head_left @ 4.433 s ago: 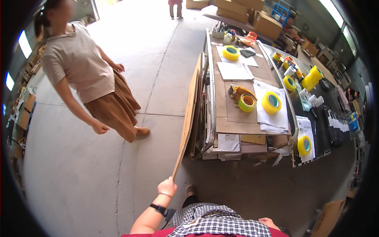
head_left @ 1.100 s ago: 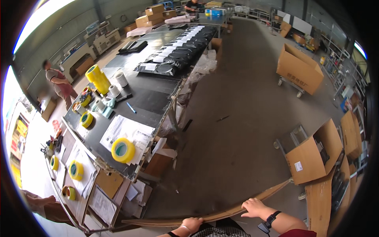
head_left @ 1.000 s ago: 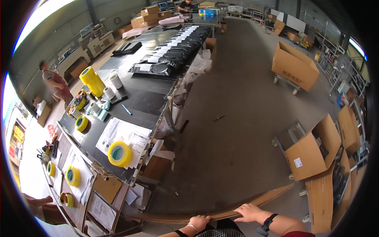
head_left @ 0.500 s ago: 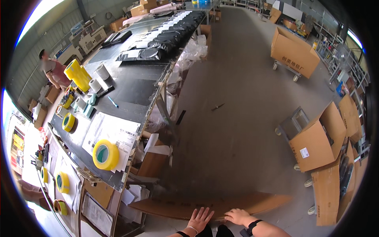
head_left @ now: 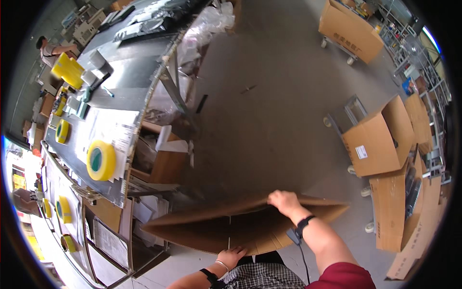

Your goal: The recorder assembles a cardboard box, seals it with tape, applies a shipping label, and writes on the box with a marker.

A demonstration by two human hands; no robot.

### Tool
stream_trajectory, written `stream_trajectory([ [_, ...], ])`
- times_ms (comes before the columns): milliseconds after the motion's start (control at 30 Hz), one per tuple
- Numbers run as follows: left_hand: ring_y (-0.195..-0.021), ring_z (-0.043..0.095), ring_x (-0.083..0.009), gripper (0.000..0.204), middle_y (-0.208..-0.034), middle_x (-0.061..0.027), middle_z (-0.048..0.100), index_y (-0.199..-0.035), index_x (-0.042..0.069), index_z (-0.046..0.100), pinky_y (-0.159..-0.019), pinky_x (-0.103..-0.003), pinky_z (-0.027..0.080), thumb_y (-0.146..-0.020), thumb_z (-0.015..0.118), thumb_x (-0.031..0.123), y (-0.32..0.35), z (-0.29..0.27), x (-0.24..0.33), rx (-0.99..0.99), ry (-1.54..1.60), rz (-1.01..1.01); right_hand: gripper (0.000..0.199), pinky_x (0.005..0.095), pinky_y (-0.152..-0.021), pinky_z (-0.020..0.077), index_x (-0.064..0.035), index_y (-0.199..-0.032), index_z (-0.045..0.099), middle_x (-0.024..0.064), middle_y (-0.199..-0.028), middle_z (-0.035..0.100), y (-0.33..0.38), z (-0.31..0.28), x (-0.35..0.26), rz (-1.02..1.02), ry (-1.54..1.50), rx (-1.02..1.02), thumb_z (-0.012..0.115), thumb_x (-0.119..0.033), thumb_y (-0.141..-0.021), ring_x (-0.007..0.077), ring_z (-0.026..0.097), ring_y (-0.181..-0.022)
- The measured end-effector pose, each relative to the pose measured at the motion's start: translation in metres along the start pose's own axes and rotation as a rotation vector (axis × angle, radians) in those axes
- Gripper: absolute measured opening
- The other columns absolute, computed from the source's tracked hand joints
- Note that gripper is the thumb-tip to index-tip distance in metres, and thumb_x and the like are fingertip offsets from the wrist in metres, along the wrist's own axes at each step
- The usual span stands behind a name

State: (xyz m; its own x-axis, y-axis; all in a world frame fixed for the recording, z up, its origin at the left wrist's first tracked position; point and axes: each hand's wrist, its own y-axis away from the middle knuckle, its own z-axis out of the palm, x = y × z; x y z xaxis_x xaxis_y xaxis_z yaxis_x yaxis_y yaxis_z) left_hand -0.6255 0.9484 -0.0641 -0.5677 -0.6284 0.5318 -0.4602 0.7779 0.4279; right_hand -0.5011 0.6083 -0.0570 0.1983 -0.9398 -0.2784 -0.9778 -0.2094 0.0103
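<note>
Currently the brown carton is directly in front of my checked apron, to the right of the worktop's near end; its two long walls bow apart into a pointed oval, narrow at both ends, dark inside. My right hand reaches across the opening, fingers bent and gripping the far wall's rim right of its middle. My left hand lies at the near rim, fingers close together and touching the edge; I cannot tell whether the thumb pinches the wall from outside. Whether the carton's lower edge meets the floor is hidden. On the worktop, a yellow tape roll rests on white papers, with a blue pen beyond them. Well to my right, an open cardboard box is tilted beside grey wheels.
</note>
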Motion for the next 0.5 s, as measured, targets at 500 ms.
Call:
stream_trajectory([
  [500, -0.102, 0.064, -0.0269, 0.037, -0.116, -0.0027, 0.066, -0.119, 0.022, 0.065, -0.081, -0.04, 0.054, -0.083, 0.057, 0.014, 0.091, -0.083, -0.094, -0.216, -0.117, -0.315, 0.05, 0.0378, -0.1, 0.045, -0.0006, -0.125, 0.049, 0.0211, -0.124, 0.053, 0.006, -0.077, 0.208, 0.774, -0.091, 0.368, 0.071, -0.013, -0.083, 0.0346, 0.053, -0.116],
])
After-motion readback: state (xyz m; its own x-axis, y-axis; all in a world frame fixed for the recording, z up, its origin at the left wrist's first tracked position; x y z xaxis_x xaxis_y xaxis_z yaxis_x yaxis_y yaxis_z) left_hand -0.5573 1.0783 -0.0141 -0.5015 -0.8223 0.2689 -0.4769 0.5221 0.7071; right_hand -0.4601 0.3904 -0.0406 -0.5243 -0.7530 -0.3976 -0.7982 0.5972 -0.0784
